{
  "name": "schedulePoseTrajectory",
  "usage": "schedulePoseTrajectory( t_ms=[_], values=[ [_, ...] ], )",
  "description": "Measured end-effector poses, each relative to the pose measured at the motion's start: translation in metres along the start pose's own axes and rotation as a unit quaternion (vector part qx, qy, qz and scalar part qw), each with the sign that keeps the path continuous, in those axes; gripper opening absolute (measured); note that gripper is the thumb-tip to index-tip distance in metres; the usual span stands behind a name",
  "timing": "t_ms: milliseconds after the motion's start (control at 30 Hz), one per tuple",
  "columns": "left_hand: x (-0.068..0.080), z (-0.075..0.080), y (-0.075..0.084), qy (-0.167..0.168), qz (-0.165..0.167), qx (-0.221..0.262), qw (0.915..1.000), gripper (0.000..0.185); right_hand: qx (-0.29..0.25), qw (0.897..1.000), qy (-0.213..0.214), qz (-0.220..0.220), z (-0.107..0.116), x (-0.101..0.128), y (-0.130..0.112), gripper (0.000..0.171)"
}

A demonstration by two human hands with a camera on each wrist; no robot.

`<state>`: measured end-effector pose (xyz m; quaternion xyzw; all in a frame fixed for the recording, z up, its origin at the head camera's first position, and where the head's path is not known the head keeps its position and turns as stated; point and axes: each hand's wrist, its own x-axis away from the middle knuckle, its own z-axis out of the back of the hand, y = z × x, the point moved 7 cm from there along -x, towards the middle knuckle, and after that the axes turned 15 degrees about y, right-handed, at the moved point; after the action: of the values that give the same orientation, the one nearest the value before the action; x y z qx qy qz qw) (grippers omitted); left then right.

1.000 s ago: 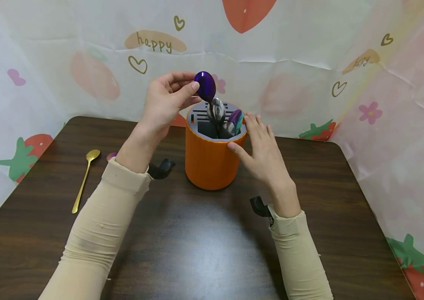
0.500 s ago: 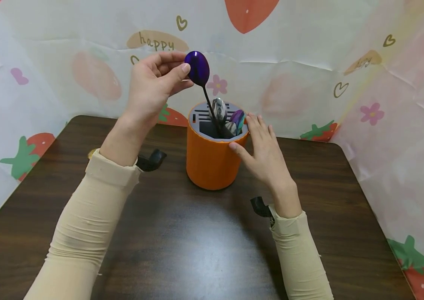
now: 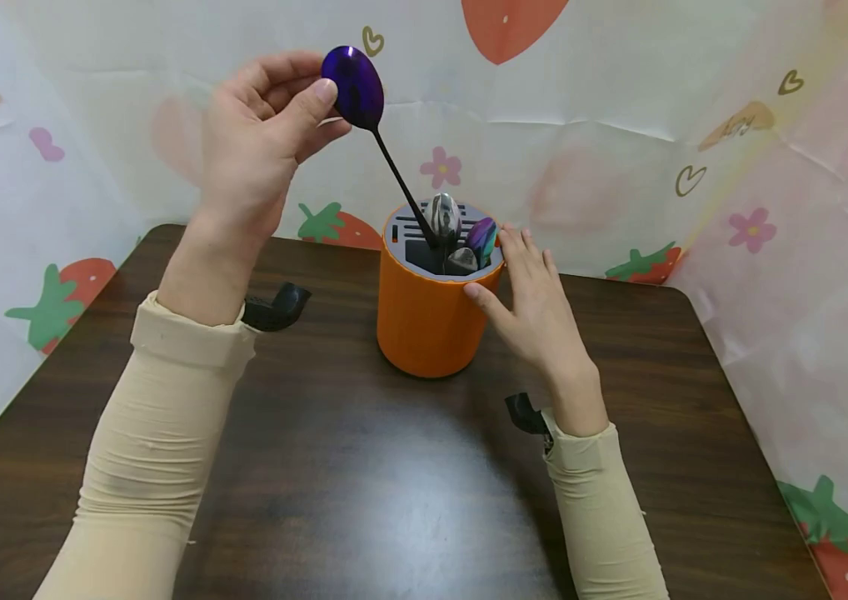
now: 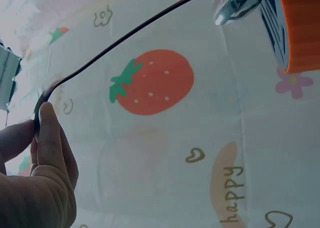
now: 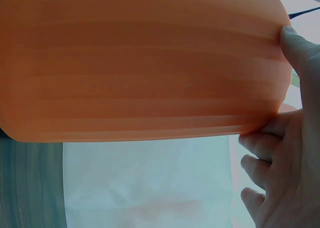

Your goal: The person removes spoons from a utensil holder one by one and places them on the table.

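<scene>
Head view: left hand (image 3: 259, 142) pinches the purple metal spoon (image 3: 355, 77) above the round orange plastic holder (image 3: 431, 317); right hand (image 3: 536, 304), fingers straight, braces its rim to steady it.

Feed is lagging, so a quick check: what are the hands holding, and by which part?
The left hand pinches the purple spoon by its bowl. The right hand rests against the orange holder near its rim.

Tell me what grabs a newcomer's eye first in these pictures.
First, the purple spoon, pinched by its bowl in the left hand, raised high left of the orange holder, its thin handle slanting down into the slotted top. Next, the right hand rests against the holder's right side on the dark wooden table.
</scene>
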<state>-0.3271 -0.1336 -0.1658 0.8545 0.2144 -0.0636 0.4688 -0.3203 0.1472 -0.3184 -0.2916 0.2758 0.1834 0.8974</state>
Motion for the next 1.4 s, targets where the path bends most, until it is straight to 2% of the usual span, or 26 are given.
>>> schedulePoseTrajectory(
  t_ms=[367, 600, 800, 1100, 1267, 1400],
  values=[
    [-0.003, 0.021, 0.024, 0.014, -0.02, 0.032, 0.9992, 0.021, -0.002, 1.0, -0.004, -0.002, 0.0, -0.001, 0.001, 0.088],
    [-0.006, 0.038, 0.025, 0.014, -0.005, 0.016, 0.9998, 0.026, 0.004, 1.0, -0.002, -0.002, 0.003, 0.001, 0.002, 0.089],
    [-0.004, 0.049, 0.01, -0.009, 0.014, -0.049, 0.9987, 0.02, 0.001, 1.0, 0.0, -0.003, 0.006, 0.001, 0.002, 0.089],
    [-0.001, 0.075, -0.021, -0.036, 0.057, -0.137, 0.9883, 0.016, 0.004, 1.0, -0.003, -0.003, 0.005, 0.002, 0.001, 0.089],
    [-0.001, 0.091, -0.041, -0.051, 0.089, -0.184, 0.9775, 0.018, 0.007, 1.0, -0.003, -0.004, 0.004, 0.002, 0.0, 0.09],
    [-0.001, 0.106, -0.054, -0.065, 0.112, -0.237, 0.9629, 0.023, 0.01, 1.0, -0.001, -0.002, 0.004, 0.002, 0.0, 0.09]
  ],
)
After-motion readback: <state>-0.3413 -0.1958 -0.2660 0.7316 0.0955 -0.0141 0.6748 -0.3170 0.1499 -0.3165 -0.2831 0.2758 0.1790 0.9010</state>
